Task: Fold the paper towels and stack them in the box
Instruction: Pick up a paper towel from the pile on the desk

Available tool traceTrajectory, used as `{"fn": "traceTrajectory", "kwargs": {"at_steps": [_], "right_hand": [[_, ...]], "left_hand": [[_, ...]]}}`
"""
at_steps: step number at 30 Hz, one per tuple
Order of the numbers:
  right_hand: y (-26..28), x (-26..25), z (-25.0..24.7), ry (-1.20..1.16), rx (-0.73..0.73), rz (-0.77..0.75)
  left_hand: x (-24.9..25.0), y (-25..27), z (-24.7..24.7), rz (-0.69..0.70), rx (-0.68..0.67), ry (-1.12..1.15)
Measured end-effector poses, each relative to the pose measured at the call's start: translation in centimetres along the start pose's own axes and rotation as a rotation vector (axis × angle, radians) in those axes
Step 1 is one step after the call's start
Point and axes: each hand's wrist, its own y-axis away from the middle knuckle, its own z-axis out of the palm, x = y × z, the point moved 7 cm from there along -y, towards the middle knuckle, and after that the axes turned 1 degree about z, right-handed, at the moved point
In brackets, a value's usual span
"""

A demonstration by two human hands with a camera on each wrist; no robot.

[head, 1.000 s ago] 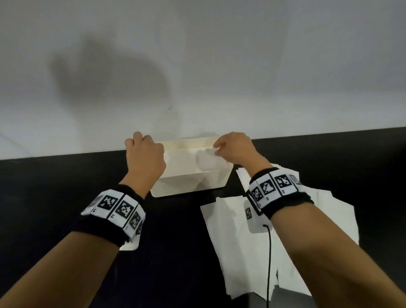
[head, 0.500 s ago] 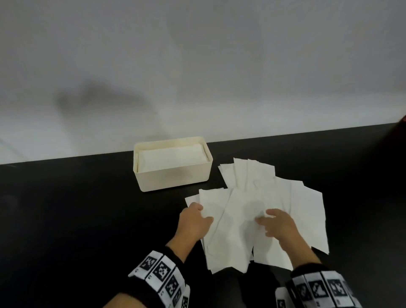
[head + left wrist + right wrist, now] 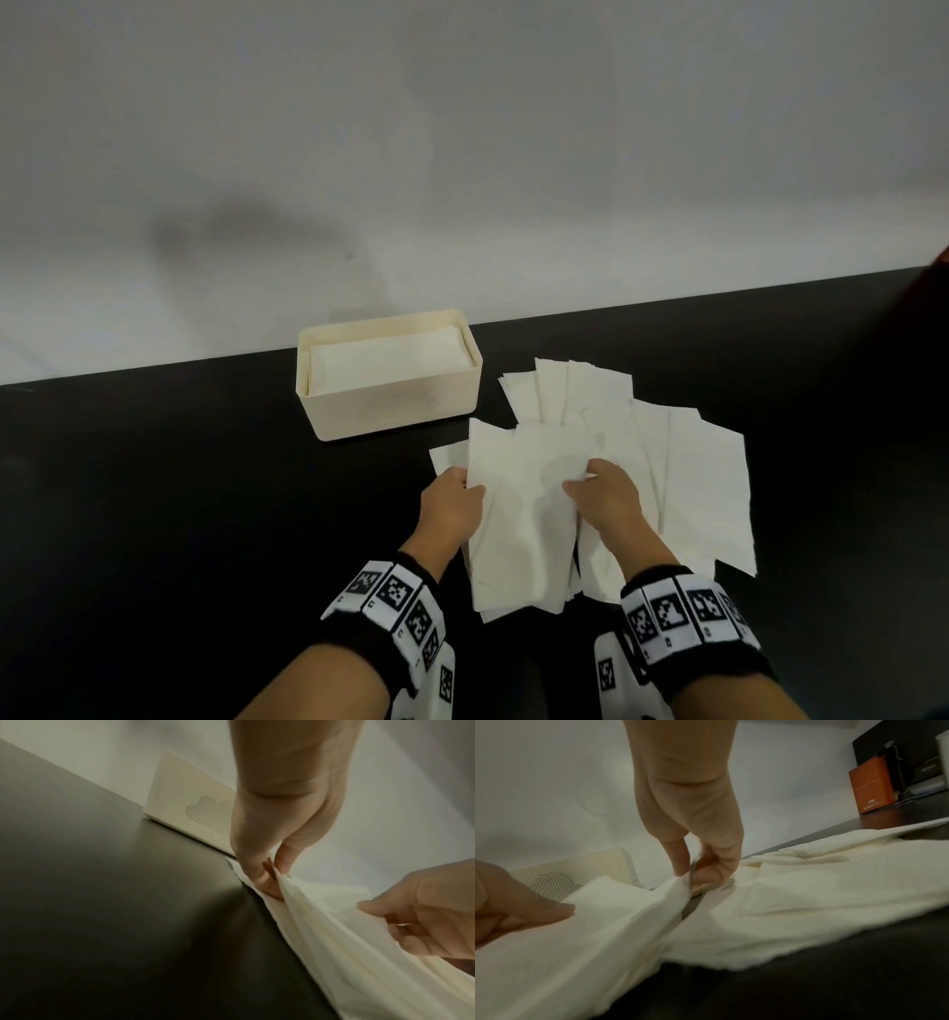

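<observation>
A cream box (image 3: pixel 395 411) stands at the back of the black table against the wall, with folded white towels (image 3: pixel 385 360) stacked inside. To its right lies a loose pile of paper towels (image 3: pixel 688 478). The top towel (image 3: pixel 524 519) is held at both side edges. My left hand (image 3: pixel 454 506) pinches its left edge between thumb and finger, plainly so in the left wrist view (image 3: pixel 272 876). My right hand (image 3: pixel 608 496) pinches its right edge (image 3: pixel 687 880), which is lifted slightly off the pile.
The black table (image 3: pixel 179 514) stretches to the left and front of the pile. A grey wall (image 3: pixel 462 154) rises right behind the box. An orange box (image 3: pixel 870 787) and dark equipment stand far to the right.
Both hands left the box, came back to the pile, and took hold of the top towel's edges. The box now shows a folded towel on top.
</observation>
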Motion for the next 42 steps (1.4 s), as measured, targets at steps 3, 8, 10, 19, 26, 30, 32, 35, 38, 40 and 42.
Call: {"fn": "traceTrajectory", "kwargs": {"at_steps": [3, 8, 10, 19, 26, 30, 32, 35, 38, 40, 42], "right_hand": [[-0.6, -0.9, 0.7, 0.064, -0.078, -0.041], [-1.0, -1.9, 2.1, 0.131, -0.211, -0.075], [-1.0, -2.3, 2.9, 0.152, -0.249, -0.099], [-0.8, -3.4, 2.8, 0.033, -0.181, -0.156], [1.7, -6.6, 0.4, -0.179, -0.466, -0.241], [0.3, -11.4, -0.9, -0.414, -0.286, -0.285], [-0.5, -14.7, -1.2, -0.508, -0.227, -0.328], [-1.9, -19.2, -0.8, -0.488, -0.16, -0.416], [-2.8, -22.2, 0.8, -0.414, -0.122, -0.485], [-3.5, -23.0, 2.0, -0.333, -0.103, -0.508], [-4.2, -23.0, 3.4, -0.238, -0.108, -0.507]], "left_hand": [[-0.3, -0.4, 0.0, -0.015, -0.004, 0.044], [-0.5, -1.2, 0.2, -0.048, -0.012, 0.168], [-0.6, -1.3, 0.5, -0.051, -0.032, 0.19], [0.4, -1.4, 1.0, 0.039, -0.087, 0.297], [5.8, -1.2, -4.1, 0.128, -0.188, 1.105], [7.7, -2.5, -9.6, 0.249, -0.082, 1.169], [8.0, -3.3, -13.2, 0.312, 0.025, 1.144], [7.3, -4.5, -18.8, 0.362, 0.252, 0.845], [6.5, -5.4, -21.9, 0.374, 0.375, 0.508], [5.8, -6.1, -22.5, 0.346, 0.419, 0.311], [4.9, -6.9, -22.5, 0.325, 0.427, 0.252]]}}
